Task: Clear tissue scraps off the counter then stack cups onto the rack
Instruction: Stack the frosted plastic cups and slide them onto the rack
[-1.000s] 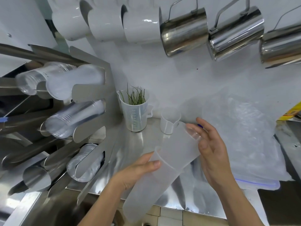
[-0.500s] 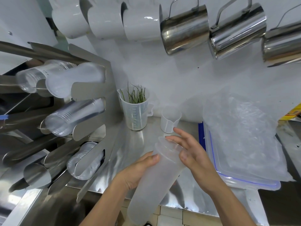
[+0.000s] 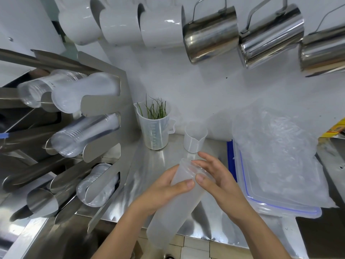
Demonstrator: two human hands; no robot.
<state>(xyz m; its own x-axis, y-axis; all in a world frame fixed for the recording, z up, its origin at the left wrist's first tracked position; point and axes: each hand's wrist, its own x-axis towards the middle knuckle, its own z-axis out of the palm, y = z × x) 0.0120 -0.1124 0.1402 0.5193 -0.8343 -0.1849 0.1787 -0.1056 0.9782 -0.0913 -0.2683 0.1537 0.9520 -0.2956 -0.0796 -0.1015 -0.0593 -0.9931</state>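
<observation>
I hold a long stack of frosted plastic cups (image 3: pixel 168 217) slanted over the steel counter's (image 3: pixel 155 165) front edge. My left hand (image 3: pixel 164 191) grips the stack from the left, just below its open top. My right hand (image 3: pixel 218 182) presses against the rim end from the right, thumb on the side. The steel cup rack (image 3: pixel 104 139) stands at the left, with stacks of clear cups (image 3: pixel 82 133) lying in its slots. No tissue scraps show on the counter.
A measuring jug with green stems (image 3: pixel 155 128) and a small plastic beaker (image 3: pixel 194 139) stand behind my hands. A lidded box under a plastic bag (image 3: pixel 276 161) fills the right side. White mugs (image 3: pixel 160 25) and steel pitchers (image 3: pixel 211 34) hang overhead.
My right hand has slid the upper cups down into the lower stack, so two offset pieces are now one shorter stack. Both hands have closed in near its top.
</observation>
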